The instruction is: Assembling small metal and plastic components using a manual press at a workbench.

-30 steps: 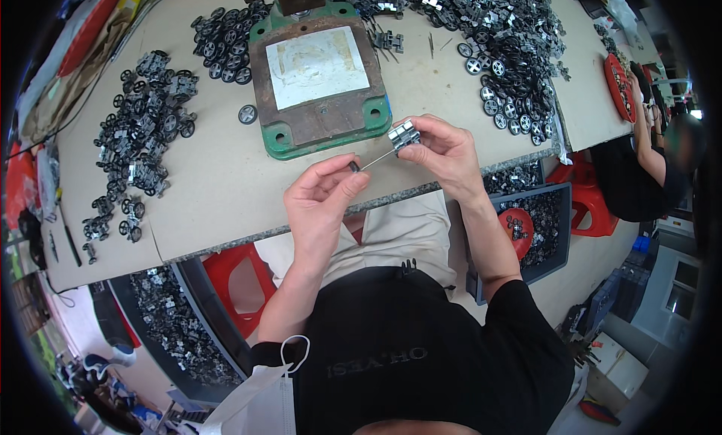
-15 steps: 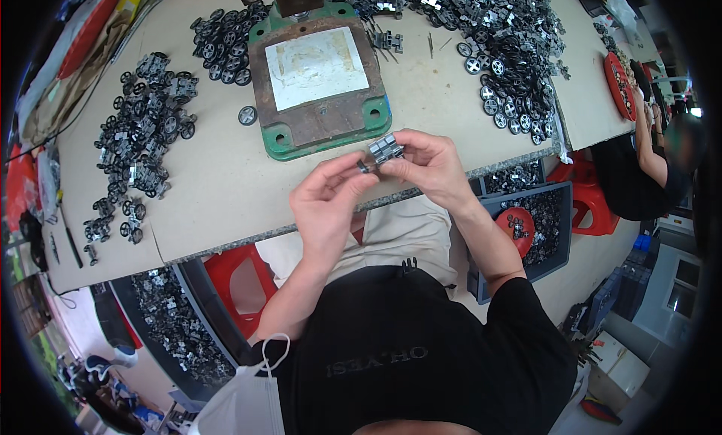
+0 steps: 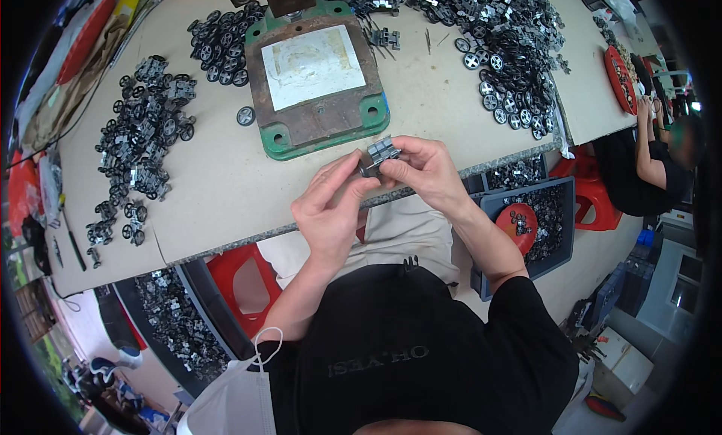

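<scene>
My right hand point(image 3: 429, 176) pinches a small grey blocky chassis-like part point(image 3: 382, 150) between thumb and fingers, just above the table's front edge. Close beside it, my left hand point(image 3: 329, 208) has its thumb and fingertips closed on a small dark wheel-like piece point(image 3: 362, 168), seen edge-on. A thin pin seems to bridge the two pieces, though the fingers partly cover it. Directly beyond both hands sits the green and brown metal base of a press point(image 3: 320, 126), with a worn white plate point(image 3: 316, 66) on top.
Wheeled assemblies point(image 3: 139, 141) lie heaped on the left. Loose wheels point(image 3: 226, 47) and one single wheel point(image 3: 246, 116) are near the press; another large pile point(image 3: 511, 81) spreads at right. Below the table stand a grey crate point(image 3: 564, 239) and red stools point(image 3: 242, 284). A co-worker point(image 3: 639, 168) sits far right.
My left hand's fingers have straightened slightly and come closer to the grey part, with the small wheel-like piece turned more edge-on. The right hand keeps its hold.
</scene>
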{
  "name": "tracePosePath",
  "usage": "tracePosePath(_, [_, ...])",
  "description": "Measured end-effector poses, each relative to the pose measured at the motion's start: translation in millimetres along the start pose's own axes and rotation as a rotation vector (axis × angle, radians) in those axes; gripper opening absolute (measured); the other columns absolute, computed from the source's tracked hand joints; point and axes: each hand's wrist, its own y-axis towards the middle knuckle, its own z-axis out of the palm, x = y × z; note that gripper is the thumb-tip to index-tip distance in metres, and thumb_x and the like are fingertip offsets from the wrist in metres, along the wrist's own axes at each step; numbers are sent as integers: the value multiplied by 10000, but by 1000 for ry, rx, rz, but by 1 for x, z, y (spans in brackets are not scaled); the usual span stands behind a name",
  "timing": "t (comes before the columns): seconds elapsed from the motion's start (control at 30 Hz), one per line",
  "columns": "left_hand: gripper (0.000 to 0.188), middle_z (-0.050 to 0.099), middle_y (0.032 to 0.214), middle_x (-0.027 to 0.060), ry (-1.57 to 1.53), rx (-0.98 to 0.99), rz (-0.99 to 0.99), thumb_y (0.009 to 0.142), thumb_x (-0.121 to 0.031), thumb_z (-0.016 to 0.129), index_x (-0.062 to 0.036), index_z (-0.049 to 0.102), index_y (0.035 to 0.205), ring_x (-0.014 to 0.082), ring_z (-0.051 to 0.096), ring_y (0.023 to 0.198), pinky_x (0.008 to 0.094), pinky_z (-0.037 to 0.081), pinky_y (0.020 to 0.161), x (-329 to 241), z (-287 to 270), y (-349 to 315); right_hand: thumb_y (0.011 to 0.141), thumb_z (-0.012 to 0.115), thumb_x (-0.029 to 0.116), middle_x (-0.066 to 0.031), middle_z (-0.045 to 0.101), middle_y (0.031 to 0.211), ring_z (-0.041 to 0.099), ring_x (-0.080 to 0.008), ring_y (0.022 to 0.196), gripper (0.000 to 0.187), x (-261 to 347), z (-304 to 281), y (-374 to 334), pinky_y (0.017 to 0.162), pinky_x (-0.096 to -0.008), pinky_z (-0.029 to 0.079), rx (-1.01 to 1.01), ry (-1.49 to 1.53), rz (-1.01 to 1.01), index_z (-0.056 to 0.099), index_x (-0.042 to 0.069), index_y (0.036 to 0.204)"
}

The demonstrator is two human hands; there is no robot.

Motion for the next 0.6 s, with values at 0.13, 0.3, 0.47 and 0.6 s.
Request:
tracePosePath(0.13, [307,638,958,121,-154,-19,-172,772,59,623,68,578,1075,142,600,885,247,478,812,-6,6,-2,826,584,12,-49,597,927,578,-92,767,175,-19,1,2,669,-221,491,-23,-274,-268,582,-41,993])
tracePosePath(0.3, [324,606,1039,126,-316,65,-203,820,25,580,61,532,1139,146,594,901,255,484,806,2,5,4,787,624,22,-75,596,934,575,-116,791,199,-4,9,0,685,-245,485,-71,42,-96,585,-40,973])
tracePosePath(0.47, [312,588,1069,133,-546,220,-337,886,-93,523,44,500,1165,209,602,924,327,516,818,-3,-3,12,692,692,80,-107,596,947,563,-254,898,290,19,1,5,772,-306,450,-112,-781,-496,619,13,964])
tracePosePath(0.6, [295,597,1047,137,-649,186,-455,895,-145,520,27,515,1135,235,607,922,332,518,808,5,-11,14,712,659,62,-103,601,1004,540,-244,912,304,49,-52,31,784,-333,437,-177,-1071,-484,614,36,1012])
